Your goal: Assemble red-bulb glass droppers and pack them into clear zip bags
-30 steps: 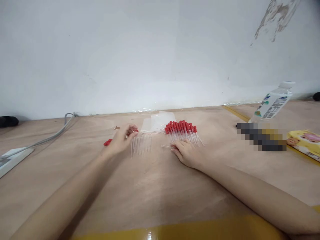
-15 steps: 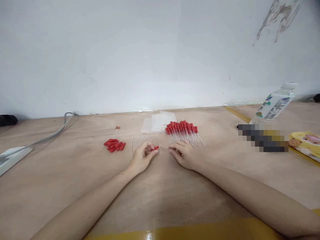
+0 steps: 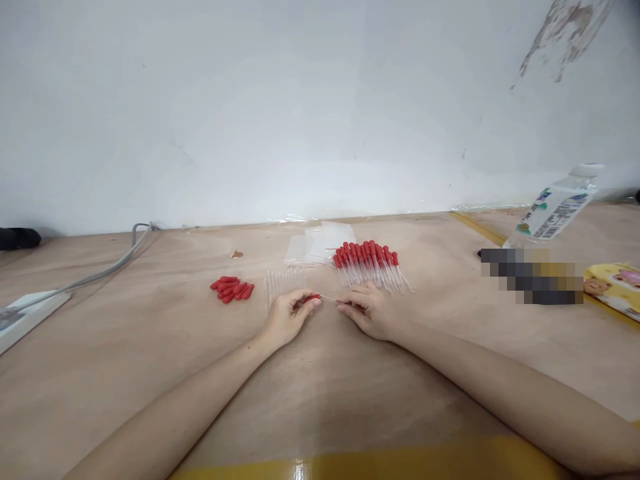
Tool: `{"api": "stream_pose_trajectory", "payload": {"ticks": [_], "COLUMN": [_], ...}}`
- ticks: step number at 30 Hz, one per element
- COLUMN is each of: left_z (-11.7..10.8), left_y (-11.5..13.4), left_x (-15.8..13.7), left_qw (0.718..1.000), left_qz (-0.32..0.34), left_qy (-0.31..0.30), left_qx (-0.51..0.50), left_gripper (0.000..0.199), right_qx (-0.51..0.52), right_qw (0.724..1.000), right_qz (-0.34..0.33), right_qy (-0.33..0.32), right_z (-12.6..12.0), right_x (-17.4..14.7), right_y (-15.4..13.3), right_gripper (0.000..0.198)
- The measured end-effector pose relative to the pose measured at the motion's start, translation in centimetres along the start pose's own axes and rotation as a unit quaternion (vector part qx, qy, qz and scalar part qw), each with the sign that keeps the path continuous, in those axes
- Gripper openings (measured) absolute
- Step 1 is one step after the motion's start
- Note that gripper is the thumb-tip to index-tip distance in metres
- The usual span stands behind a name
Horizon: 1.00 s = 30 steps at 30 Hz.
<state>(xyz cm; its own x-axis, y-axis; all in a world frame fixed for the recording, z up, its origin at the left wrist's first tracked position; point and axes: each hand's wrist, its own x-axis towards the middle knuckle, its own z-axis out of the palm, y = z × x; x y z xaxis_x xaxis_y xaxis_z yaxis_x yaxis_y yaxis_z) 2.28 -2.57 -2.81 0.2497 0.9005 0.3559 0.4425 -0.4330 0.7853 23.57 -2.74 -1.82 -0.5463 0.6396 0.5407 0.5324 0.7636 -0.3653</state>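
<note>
My left hand (image 3: 291, 313) pinches a red rubber dropper bulb (image 3: 313, 297) between thumb and fingers. In my right hand (image 3: 367, 311) is a thin clear glass dropper tube (image 3: 329, 299), held level and pointing left. The tube's end meets the open end of the bulb; how deep it sits I cannot tell. Several loose red bulbs (image 3: 233, 289) lie in a pile left of my left hand. A row of bare clear tubes (image 3: 286, 280) lies just behind that hand. Beyond my right hand, many droppers with red bulbs fitted (image 3: 367, 257) lie bunched together.
White translucent plastic bags (image 3: 330, 237) lie behind the droppers. At the right stand a tilted clear bottle (image 3: 557, 207), a blurred-out dark object (image 3: 533, 275) and a yellow printed packet (image 3: 617, 288). A grey cable (image 3: 113, 267) runs to a white power strip (image 3: 37, 313) at the left.
The gap between bulb and tube has closed: the tube's end now touches the bulb's mouth. Both hands keep their pinch, and the view has shifted slightly.
</note>
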Motion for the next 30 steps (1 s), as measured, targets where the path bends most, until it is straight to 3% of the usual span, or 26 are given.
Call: {"api": "stream_pose_trajectory", "payload": {"ticks": [6, 11, 19, 30], "left_z": [-0.2, -0.6, -0.6, -0.4], "left_y": [0.1, 0.9, 1.1, 1.1], "left_x": [-0.2, -0.5, -1.0, -1.2], "left_qw": [0.999, 0.995, 0.992, 0.993], "left_qz": [0.012, 0.039, 0.089, 0.081], "left_qy": [-0.041, -0.080, -0.048, -0.076], "left_qx": [-0.009, 0.050, 0.073, 0.051], "left_gripper": [0.025, 0.020, 0.018, 0.018], "right_qx": [0.026, -0.039, -0.174, -0.079], "right_qw": [0.998, 0.995, 0.980, 0.993], "right_qz": [0.012, -0.026, -0.094, -0.042], "right_qy": [-0.054, -0.090, 0.002, -0.078], "right_z": [-0.5, -1.3, -0.9, -0.5], "right_x": [0.4, 0.6, -0.1, 0.5], "right_y": [0.6, 0.6, -0.3, -0.8], "right_gripper": [0.021, 0.022, 0.029, 0.029]}}
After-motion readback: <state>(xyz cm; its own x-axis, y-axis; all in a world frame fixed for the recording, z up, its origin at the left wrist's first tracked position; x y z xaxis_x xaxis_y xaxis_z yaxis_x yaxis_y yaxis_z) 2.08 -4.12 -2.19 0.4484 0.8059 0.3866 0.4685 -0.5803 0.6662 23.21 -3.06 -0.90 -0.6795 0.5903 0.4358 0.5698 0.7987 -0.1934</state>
